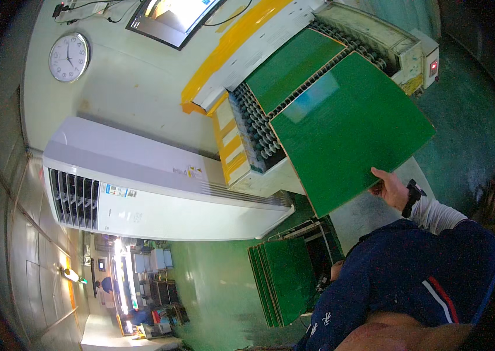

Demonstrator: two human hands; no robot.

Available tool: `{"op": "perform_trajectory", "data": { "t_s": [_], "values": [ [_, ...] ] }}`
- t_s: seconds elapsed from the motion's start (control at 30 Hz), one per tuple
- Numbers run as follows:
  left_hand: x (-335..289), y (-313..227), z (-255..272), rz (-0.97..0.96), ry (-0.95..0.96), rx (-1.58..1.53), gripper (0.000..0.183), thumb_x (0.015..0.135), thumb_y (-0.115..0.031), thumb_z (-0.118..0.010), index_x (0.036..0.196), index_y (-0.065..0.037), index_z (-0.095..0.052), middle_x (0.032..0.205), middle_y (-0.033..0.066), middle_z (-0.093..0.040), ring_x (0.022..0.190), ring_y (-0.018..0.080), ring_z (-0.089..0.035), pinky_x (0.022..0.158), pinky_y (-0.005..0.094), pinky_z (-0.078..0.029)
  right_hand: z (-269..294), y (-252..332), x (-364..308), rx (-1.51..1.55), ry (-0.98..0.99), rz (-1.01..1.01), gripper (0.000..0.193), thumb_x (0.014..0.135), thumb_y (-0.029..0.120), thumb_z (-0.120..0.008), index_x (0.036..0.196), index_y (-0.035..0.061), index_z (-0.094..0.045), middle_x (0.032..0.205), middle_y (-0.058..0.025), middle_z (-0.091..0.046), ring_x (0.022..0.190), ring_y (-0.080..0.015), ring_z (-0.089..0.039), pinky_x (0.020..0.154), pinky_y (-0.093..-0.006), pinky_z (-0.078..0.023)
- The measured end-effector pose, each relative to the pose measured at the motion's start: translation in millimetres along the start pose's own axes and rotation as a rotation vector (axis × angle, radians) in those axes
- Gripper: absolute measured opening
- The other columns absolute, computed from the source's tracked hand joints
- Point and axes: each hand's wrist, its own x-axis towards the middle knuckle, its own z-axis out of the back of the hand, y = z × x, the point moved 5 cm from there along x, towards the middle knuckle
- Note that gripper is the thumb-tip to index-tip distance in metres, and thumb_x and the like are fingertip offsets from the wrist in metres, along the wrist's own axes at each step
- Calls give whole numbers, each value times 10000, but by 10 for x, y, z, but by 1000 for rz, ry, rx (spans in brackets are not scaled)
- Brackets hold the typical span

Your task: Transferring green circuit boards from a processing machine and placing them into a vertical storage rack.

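My right hand (392, 189), with a dark watch on its wrist, grips the near edge of a large green board (353, 128), thumb on top and the other fingers beneath. The far part of this board lies over the rollers (253, 123) of a conveyor, and the near part juts out past it. A second green board (294, 67) rests flat on the rollers beyond. Only a small part of my left hand (336, 270) shows beside my dark blue sleeve, close to a stack of green boards (279, 281); its fingers are hidden.
A tall white air conditioner (165, 193) stands left of the conveyor. A wall clock (69, 57) and a screen (174, 20) are beyond it. A box with a red-lit switch (433, 67) is at the conveyor's right end. The green floor (206, 275) runs back toward lit workbenches.
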Motion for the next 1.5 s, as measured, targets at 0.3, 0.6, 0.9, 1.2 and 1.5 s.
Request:
{"op": "perform_trajectory", "data": {
  "t_s": [0.3, 0.6, 0.9, 1.2, 1.5],
  "values": [
    [-109, 3, -33, 94, -60, -144, 386, 969, -400, -448, 1259, -188, -588, 1257, 21, -606, 1139, 227, -571, 968, 359, -445, -24, 3, 95, -18, 43, -4, 217, 918, 308, -599, 955, 94, -599, 809, -41, -642, 622, -174, -606, 501, -294, -477],
    [-434, -306, 98, 146, -108, -283, 375, 952, -368, -486, 1219, -138, -616, 1219, 64, -626, 1111, 247, -588, 951, 363, -457, -16, 62, 118, -46, 91, -9, 257, 924, 347, -589, 993, 103, -631, 877, -20, -656, 720, -149, -611, 610, -286, -493],
    [-678, -553, 216, 180, -161, -390, 367, 935, -335, -524, 1178, -87, -643, 1181, 108, -646, 1084, 268, -605, 934, 366, -468, -11, 85, 213, -39, 85, 4, 273, 931, 347, -581, 986, 85, -637, 855, -35, -663, 665, -155, -609, 571, -291, -489],
    [-516, -276, 216, 74, -118, -171, 374, 934, -425, -518, 1198, -190, -642, 1221, 55, -627, 1106, 245, -592, 927, 373, -473, -75, 70, 297, -48, 54, -17, 279, 925, 346, -592, 989, 77, -636, 868, -45, -672, 661, -160, -610, 576, -301, -489],
    [-532, -429, 217, 122, -112, -272, 366, 913, -391, -558, 1172, -152, -656, 1159, 65, -656, 1061, 238, -615, 901, 358, -480, -52, 137, 351, -49, 88, 21, 262, 926, 345, -588, 977, 91, -629, 853, -27, -661, 669, -148, -595, 593, -295, -487]
  ]
}}
